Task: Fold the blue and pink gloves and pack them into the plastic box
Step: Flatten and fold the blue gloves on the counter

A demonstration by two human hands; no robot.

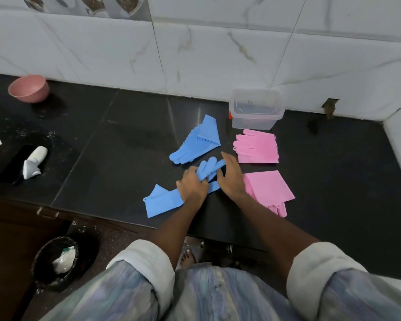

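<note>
On the black counter lie two blue gloves and two pink gloves. The near blue glove (162, 201) stretches from its cuff at the left to its fingers under my hands. My left hand (191, 185) grips its middle. Flat on the glove's finger end rests my right hand (230, 176). The far blue glove (199, 141) lies partly folded behind them. One pink glove (257, 148) lies folded near the clear plastic box (256, 110), which stands open by the wall. The other pink glove (270, 188) lies right of my right hand.
A pink bowl (29, 88) stands at the far left of the counter. A white cloth bundle (34, 162) lies on a dark patch at the left. A black bin (56, 262) stands on the floor below the counter edge. The tiled wall runs behind the box.
</note>
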